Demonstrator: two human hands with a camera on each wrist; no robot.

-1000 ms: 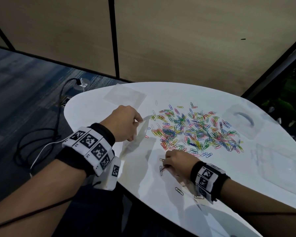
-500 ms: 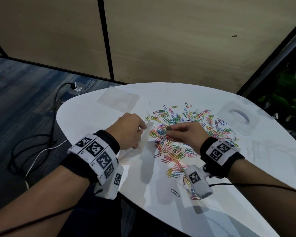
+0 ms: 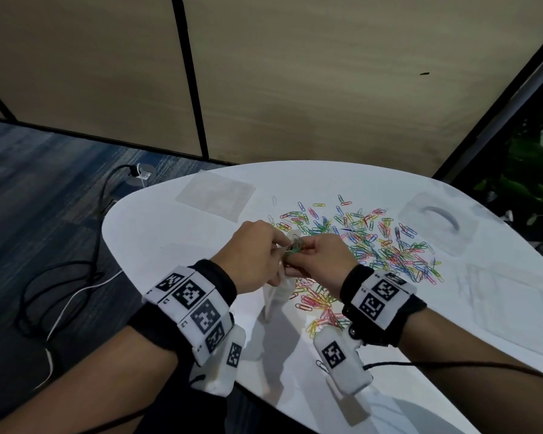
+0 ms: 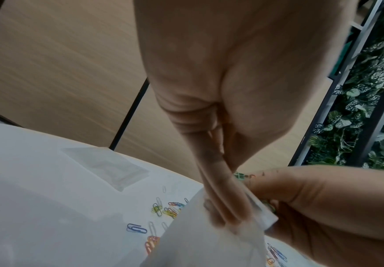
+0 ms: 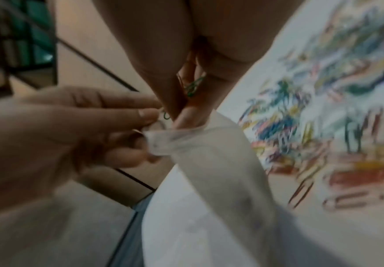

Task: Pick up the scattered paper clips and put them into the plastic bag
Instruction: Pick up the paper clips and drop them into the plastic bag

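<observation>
Many coloured paper clips (image 3: 373,242) lie scattered over the middle of the white table (image 3: 176,242). My left hand (image 3: 257,252) pinches the top edge of a small clear plastic bag (image 3: 278,292) (image 4: 209,243) (image 5: 209,162), which hangs down to the table. My right hand (image 3: 317,258) (image 5: 186,81) meets it at the bag's mouth and pinches a few clips (image 5: 193,86), green among them (image 3: 292,250). In the left wrist view my fingers (image 4: 223,204) lie inside the bag's rim.
Another flat clear bag (image 3: 215,194) lies at the table's far left. A clear lid with a handle (image 3: 439,223) sits at the far right, and a clear sheet (image 3: 514,296) nearer on the right. Cables (image 3: 76,277) run on the carpet left of the table.
My right hand rose from the table's near edge with clips, crossed over the pile and came to the bag's mouth. My left hand lifted the bag off the table.
</observation>
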